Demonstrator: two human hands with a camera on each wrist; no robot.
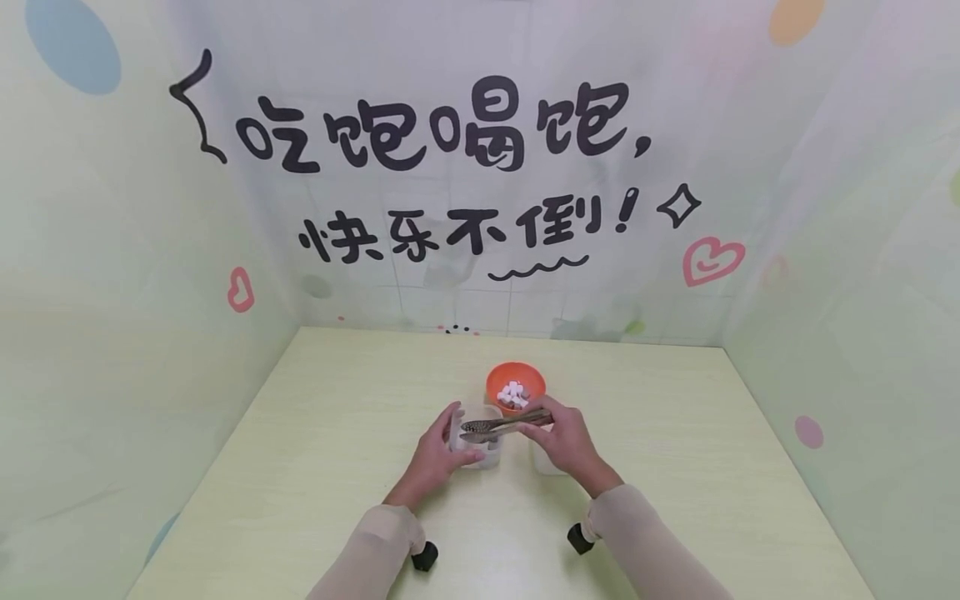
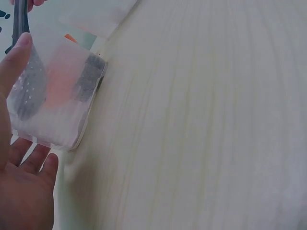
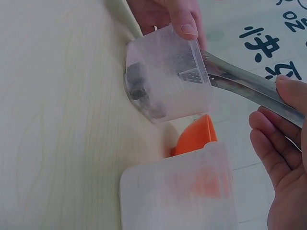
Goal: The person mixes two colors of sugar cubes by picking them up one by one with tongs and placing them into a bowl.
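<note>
My left hand (image 1: 435, 458) grips a translucent plastic container (image 1: 491, 457) from the left, with the thumb over its near rim. Dark pieces (image 3: 139, 84) show through its wall near the bottom. My right hand (image 1: 567, 439) holds metal tongs (image 3: 244, 84), whose perforated ends reach into that container. Whether the tongs pinch a piece cannot be told. Just behind the hands sits an orange bowl (image 1: 517, 373) with white and brownish pieces (image 1: 513, 393) in it. A second translucent container (image 3: 177, 196) stands below my right hand, partly hidden by it in the head view.
A pale wood-grain table (image 1: 337, 400) surrounds the things. Printed fabric walls (image 1: 420, 50) enclose it at the back and both sides. Black wrist pieces (image 1: 425, 557) hang below both sleeves.
</note>
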